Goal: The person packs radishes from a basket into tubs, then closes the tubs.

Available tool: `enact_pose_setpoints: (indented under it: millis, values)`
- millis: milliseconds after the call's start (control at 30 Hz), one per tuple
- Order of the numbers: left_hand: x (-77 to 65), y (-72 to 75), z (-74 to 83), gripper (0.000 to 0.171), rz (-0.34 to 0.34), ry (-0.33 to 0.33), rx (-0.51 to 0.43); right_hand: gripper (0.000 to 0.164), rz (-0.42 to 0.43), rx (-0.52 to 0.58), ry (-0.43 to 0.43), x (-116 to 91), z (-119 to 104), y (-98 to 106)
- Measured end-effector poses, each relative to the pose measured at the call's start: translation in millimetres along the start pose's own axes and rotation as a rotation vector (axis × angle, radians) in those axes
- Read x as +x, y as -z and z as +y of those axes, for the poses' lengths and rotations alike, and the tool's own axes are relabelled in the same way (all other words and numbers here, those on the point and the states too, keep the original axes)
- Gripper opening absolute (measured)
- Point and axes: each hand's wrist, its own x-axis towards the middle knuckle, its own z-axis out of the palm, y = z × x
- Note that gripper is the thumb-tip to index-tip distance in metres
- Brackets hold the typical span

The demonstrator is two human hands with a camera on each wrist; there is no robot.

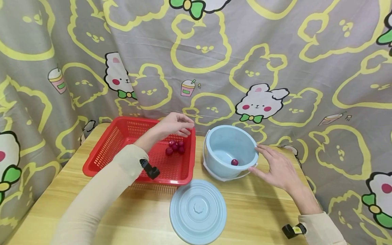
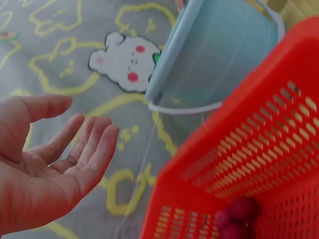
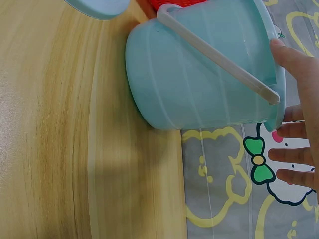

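Observation:
My left hand [image 1: 175, 125] hovers over the right back part of a red perforated plastic basket [image 1: 195, 160], its fingers loosely bent and the palm bare in the left wrist view. Several small, dark red round fruits [image 1: 175, 147] lie together in the basket below this hand. To the right stands a light blue bucket [image 1: 220, 167] with one red fruit [image 1: 234, 162] at its bottom. At the bucket's right rim is my right hand [image 1: 277, 168], thumb and fingertips resting against the edge and fingers spread. A white handle [image 3: 219, 55] hangs down the bucket's side.
A round light blue lid [image 1: 198, 212] lies on the wooden table [image 1: 137, 217] in front of the basket and bucket. Behind the table hangs a grey patterned curtain [image 1: 211, 81], close to the back of both containers.

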Motion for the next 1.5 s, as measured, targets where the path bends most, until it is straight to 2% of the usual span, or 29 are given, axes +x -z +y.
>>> enact_pose_setpoints:
  millis: [233, 567, 833, 1067, 1267, 1500]
  values:
    - [3.8, 18.7, -23.1, 0.039, 0.062, 0.024, -0.044, 0.078, 0.003, 0.0, 0.002, -1.0, -0.1, -0.9]
    - [12.4, 42.6, -59.2, 0.046, 0.092, 0.071, -0.099, 0.078, 0.007, -0.002, 0.006, -1.0, -0.3, -0.4]
    - [14.8, 56.3, -79.4, 0.045, 0.103, 0.113, -0.143, 0.078, 0.017, -0.007, 0.007, -1.9, 1.2, -2.0]
    - [16.2, 63.8, -96.0, 0.046, 0.127, 0.184, -0.154, 0.078, 0.015, -0.008, 0.008, -1.5, 1.3, -1.9]
    - [17.6, 66.8, -106.1, 0.047, 0.118, 0.214, -0.143, 0.077, 0.014, -0.007, 0.006, -1.1, 0.8, -1.7]
    - [22.1, 69.1, -116.9, 0.048, 0.06, 0.241, -0.085, 0.078, 0.017, -0.003, 0.004, -1.0, 0.3, -1.2]
